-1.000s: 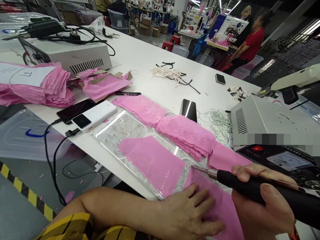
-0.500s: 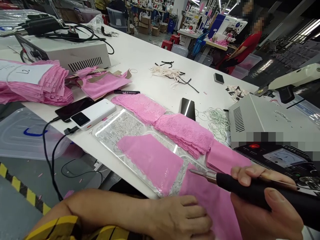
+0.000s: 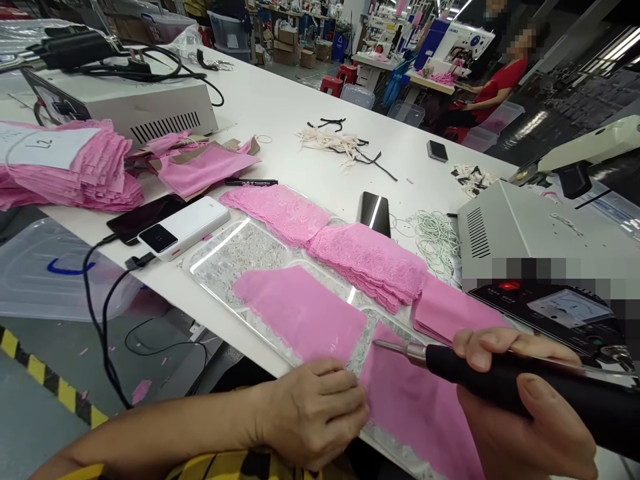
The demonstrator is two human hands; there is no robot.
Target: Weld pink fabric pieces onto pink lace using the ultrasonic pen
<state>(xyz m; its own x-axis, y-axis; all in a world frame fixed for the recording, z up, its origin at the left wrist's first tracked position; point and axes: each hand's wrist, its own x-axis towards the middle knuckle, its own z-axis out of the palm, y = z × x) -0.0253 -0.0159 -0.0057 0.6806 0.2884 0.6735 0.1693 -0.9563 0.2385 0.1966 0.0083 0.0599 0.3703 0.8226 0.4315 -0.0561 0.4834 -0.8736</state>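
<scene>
My right hand (image 3: 530, 393) is wrapped round a thick black handheld tool (image 3: 485, 370) with a tapered metal tip. The tip lies over the upper left corner of a pink fabric piece (image 3: 410, 400), whether touching it I cannot tell. My left hand (image 3: 320, 407) is closed, its fingers curled under at the near edge of the clear tray (image 3: 215, 260); whatever they hold is hidden. Just above its knuckles, a second pink fabric piece (image 3: 300, 313) lies flat on the tray. Stacks of pink lace pieces (image 3: 367, 260) and plain pink pieces (image 3: 455, 308) run along the far side.
A grey control box (image 3: 530, 227) with a dial stands at the right, another box (image 3: 145, 110) at the back left. Between them lie a power bank (image 3: 185, 227), phones (image 3: 375, 212), elastic loops (image 3: 435, 240), fabric straps (image 3: 335, 147) and a bundled pink stack (image 3: 65, 167). A person in red (image 3: 505, 83) sits beyond.
My left hand has moved left and away from me, off the right fabric piece to the tray edge near the left one. My right hand and the tool have shifted slightly left.
</scene>
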